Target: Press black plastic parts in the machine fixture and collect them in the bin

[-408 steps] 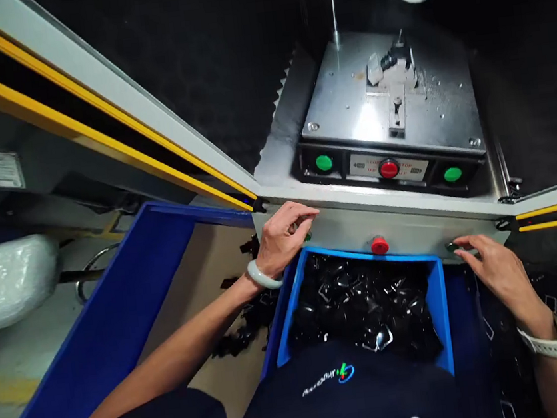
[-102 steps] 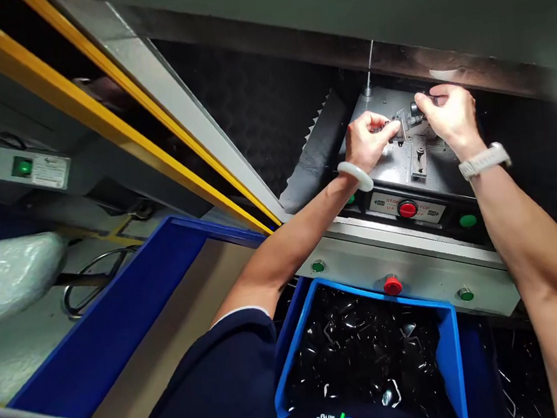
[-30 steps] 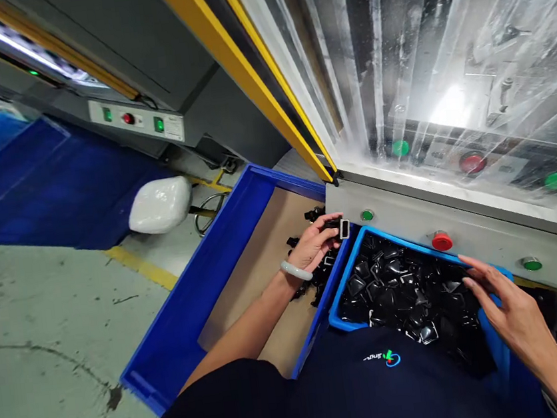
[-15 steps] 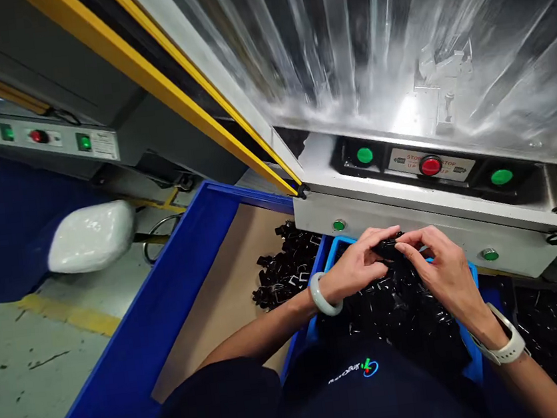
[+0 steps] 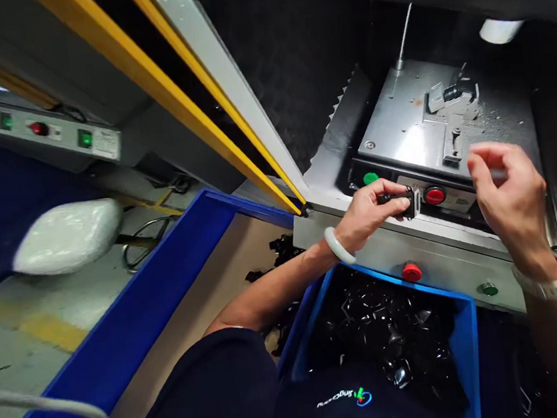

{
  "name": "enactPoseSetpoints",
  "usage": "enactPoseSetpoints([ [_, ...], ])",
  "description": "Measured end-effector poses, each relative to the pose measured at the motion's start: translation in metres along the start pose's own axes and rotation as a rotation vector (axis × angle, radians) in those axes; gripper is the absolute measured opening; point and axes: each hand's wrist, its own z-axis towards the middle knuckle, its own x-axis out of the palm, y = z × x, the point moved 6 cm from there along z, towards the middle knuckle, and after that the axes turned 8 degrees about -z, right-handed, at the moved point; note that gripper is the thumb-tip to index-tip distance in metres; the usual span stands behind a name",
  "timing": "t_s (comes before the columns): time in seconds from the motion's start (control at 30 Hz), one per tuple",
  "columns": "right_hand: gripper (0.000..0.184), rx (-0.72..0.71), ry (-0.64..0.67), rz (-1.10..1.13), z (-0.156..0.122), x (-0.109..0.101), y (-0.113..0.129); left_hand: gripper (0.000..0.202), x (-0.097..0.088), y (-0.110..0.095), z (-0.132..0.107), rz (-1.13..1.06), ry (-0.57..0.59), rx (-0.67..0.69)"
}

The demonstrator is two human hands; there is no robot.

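Head view: the left hand (image 5: 367, 215) pinches a small black plastic clip with a metal loop (image 5: 401, 200), held just left of a round red button (image 5: 434, 196) on the machine panel. To the right, the right hand (image 5: 509, 199) is raised with its fingers curled. It is blurred, so its grip cannot be told. Nearer sits a blue plastic bin (image 5: 468, 348) of black parts.

Steel machine plate (image 5: 401, 134) with a small fixture (image 5: 450, 99); below, blue bin (image 5: 466, 335) of black parts (image 5: 387, 331).

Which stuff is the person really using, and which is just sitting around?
In use: left hand pinching a black clip; right hand raised beside it; blue bin of black parts; metal fixture plate.
Lying about: white wrapped seat; big blue crate; far control box.
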Motion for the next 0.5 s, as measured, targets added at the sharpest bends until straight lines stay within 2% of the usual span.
enactPoseSetpoints([
  [0.03,0.037,-0.002,-0.052,-0.079,0.027,0.000,0.001,0.031,0.002,-0.010,0.014,-0.003,-0.013,0.051],
  [0.1,0.063,0.094,-0.069,-0.233,0.080,0.010,-0.003,0.030,0.007,-0.026,0.044,0.024,-0.049,0.129],
  [0.2,0.102,0.252,0.055,-0.385,0.144,0.039,-0.012,0.028,0.013,-0.042,0.090,0.131,-0.135,0.213],
  [0.27,0.107,0.239,0.143,-0.392,0.169,0.054,-0.014,0.022,0.016,-0.052,0.119,0.227,-0.208,0.254],
  [0.33,0.099,0.161,0.154,-0.337,0.173,0.055,-0.012,0.013,0.019,-0.062,0.145,0.319,-0.284,0.261],
  [0.37,0.092,0.101,0.132,-0.291,0.166,0.048,-0.009,0.010,0.022,-0.068,0.158,0.354,-0.313,0.258],
  [0.43,0.075,-0.039,0.072,-0.201,0.133,0.022,-0.005,0.009,0.031,-0.076,0.185,0.389,-0.324,0.246],
  [0.5,0.062,-0.152,0.066,-0.162,0.077,-0.014,-0.006,0.012,0.045,-0.078,0.213,0.405,-0.273,0.235],
])
